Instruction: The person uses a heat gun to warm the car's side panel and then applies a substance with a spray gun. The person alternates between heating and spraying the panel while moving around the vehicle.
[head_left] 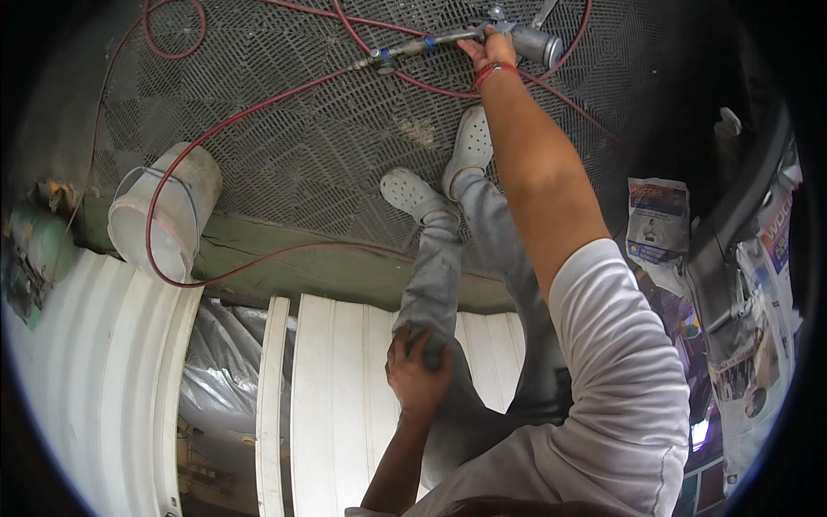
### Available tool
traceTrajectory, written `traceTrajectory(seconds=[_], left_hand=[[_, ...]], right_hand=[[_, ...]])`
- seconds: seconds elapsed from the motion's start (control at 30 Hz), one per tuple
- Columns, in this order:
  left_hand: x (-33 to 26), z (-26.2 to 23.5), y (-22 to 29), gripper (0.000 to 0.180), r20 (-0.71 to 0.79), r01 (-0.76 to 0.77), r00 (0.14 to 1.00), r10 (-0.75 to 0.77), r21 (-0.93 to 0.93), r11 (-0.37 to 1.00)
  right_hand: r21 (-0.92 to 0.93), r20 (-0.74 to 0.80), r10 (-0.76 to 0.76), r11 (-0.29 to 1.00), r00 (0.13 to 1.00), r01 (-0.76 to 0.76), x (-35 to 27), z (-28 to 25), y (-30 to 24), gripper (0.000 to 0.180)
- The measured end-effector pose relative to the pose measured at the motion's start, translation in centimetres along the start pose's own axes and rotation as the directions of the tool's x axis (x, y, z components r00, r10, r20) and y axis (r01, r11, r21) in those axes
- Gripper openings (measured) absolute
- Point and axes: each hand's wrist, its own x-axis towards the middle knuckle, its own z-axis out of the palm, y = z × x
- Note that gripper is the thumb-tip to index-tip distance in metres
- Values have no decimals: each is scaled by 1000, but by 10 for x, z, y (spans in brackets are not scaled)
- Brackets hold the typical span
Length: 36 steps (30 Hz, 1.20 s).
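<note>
My right arm stretches far forward, and my right hand is closed round the handle end of a metal paint spray gun. The gun's silver cup lies to the right of the hand, tipped on its side. From the handle a metal fitting with a small valve runs left to a red air hose. My left hand rests on my knee with its fingers spread over the grey trousers, holding nothing. The finger pads of my right hand are partly hidden.
Red hose loops across the grated dark floor mat. A whitish bucket with a handle leans at the left, near ribbed white panels. Newspaper sheets hang at the right beside a dark curved panel. My light clogs stand on the mat.
</note>
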Motion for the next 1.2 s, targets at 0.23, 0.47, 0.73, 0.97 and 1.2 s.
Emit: traceTrajectory(seconds=[0.23,0.47,0.73,0.97,1.2], left_hand=[[20,-23,31,46,43,-57,998,51,154,986],[-5,-50,69,45,50,-269,961,273,-66,961],[-279,-262,308,29,611,-266,-672,419,-727,633],[-466,-197,356,13,657,-476,-702,274,-720,505],[-675,-47,332,30,737,69,-384,556,-578,813]], right_hand=[[-90,124,141,987,982,-131,14,-26,-8,75],[-923,264,47,302,963,238,-174,-136,-27,93],[-958,35,83,287,996,10,-467,-397,-162,69],[-740,-396,-110,626,912,-246,-721,-590,-80,66],[-165,-593,216,910,776,-380,-854,-618,104,69]])
